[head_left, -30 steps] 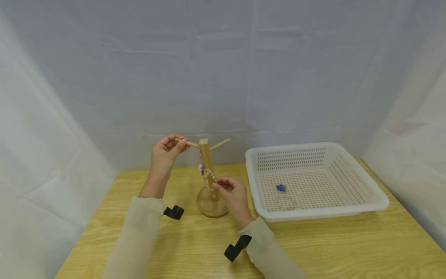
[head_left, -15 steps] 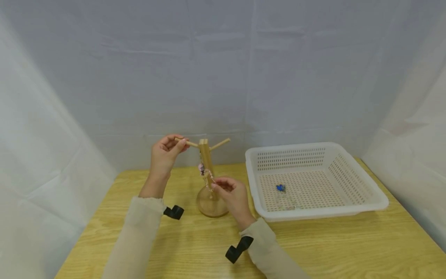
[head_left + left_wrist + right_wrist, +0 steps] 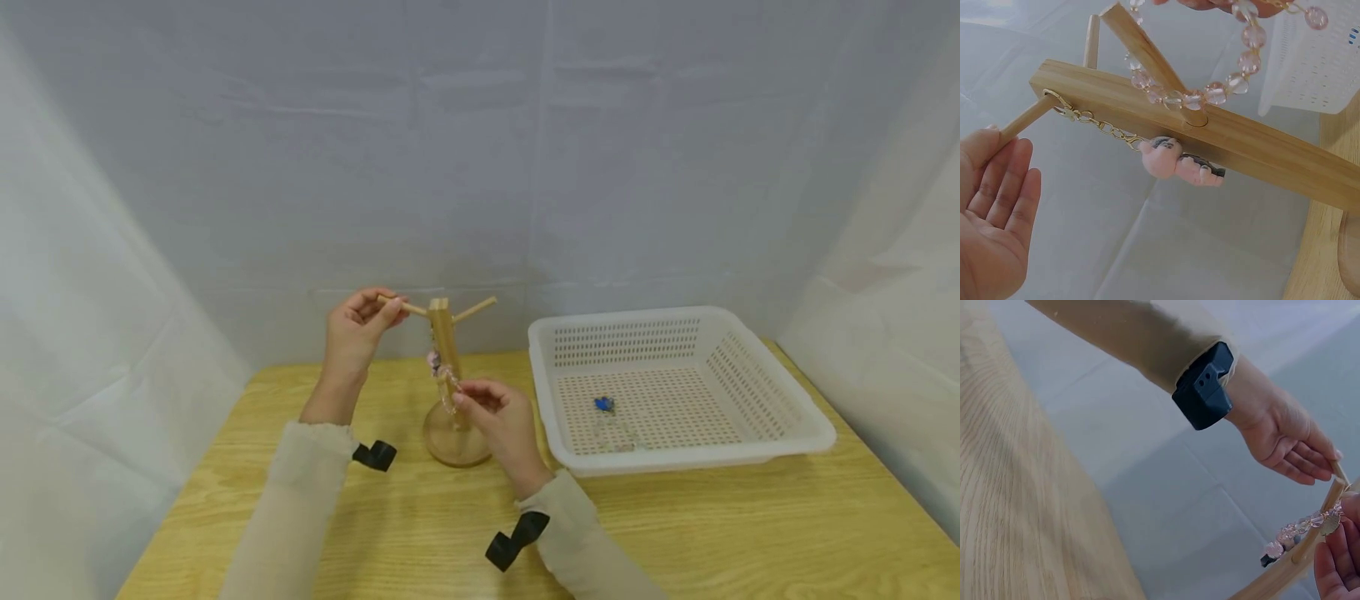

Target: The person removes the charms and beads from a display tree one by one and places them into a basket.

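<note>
A wooden stand (image 3: 444,337) with pegs stands upright on a round base (image 3: 457,452). My left hand (image 3: 354,335) pinches the end of its left peg between thumb and fingers. From the inner end of that peg a keychain (image 3: 1161,157) with a pink figure hangs by a gold chain. My right hand (image 3: 504,421) pinches a bracelet (image 3: 1215,94) of clear and pink beads in front of the post. In the left wrist view the bead loop passes under a front peg (image 3: 1154,59), near where it meets the post.
Right of the stand is a white perforated basket (image 3: 780,443). Inside it lie a blue charm (image 3: 604,404) and a pale strand of beads (image 3: 618,435). A light sheet (image 3: 480,167) hangs behind the wooden table (image 3: 420,533).
My right hand has shifted very slightly left, and the bracelet's loop has changed shape and hangs a little lower. The left hand stays on its peg.
</note>
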The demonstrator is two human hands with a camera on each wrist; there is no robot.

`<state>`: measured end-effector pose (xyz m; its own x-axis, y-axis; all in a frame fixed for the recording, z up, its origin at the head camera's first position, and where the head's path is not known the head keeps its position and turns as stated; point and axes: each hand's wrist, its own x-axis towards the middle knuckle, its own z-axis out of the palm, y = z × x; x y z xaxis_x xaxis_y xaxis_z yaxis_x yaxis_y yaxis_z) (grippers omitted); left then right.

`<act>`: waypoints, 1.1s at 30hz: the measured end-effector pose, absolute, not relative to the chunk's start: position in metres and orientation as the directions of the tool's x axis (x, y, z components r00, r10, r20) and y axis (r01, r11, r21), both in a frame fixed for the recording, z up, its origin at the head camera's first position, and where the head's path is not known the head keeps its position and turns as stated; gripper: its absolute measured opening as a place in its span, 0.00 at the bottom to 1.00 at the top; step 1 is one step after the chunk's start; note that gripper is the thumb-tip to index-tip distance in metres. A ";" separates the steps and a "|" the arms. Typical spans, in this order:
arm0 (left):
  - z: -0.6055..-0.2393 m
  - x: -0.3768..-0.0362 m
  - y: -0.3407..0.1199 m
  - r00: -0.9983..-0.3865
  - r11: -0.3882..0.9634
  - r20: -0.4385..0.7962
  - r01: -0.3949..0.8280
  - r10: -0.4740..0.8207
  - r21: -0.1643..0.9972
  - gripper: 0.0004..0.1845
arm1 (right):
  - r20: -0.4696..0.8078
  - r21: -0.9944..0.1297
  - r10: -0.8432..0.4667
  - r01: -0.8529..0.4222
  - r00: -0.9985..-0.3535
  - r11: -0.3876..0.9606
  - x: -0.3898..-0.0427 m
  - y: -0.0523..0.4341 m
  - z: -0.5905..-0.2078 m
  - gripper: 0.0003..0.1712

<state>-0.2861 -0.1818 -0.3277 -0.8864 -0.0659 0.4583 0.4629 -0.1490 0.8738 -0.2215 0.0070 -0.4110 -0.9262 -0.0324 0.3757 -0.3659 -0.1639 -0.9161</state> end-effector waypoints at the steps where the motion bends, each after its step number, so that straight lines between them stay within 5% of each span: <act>1: -0.328 -0.286 -0.182 -0.886 -0.151 0.458 0.463 -0.066 0.874 0.02 | 0.379 -0.915 -0.033 -0.369 -0.925 -0.165 -0.221 0.007 -0.410 0.11; 33: -0.328 -0.286 -0.181 -0.899 -0.147 0.432 0.438 -0.076 0.887 0.03 | 0.444 -0.884 -0.021 -0.433 -0.896 -0.177 -0.196 0.024 -0.378 0.11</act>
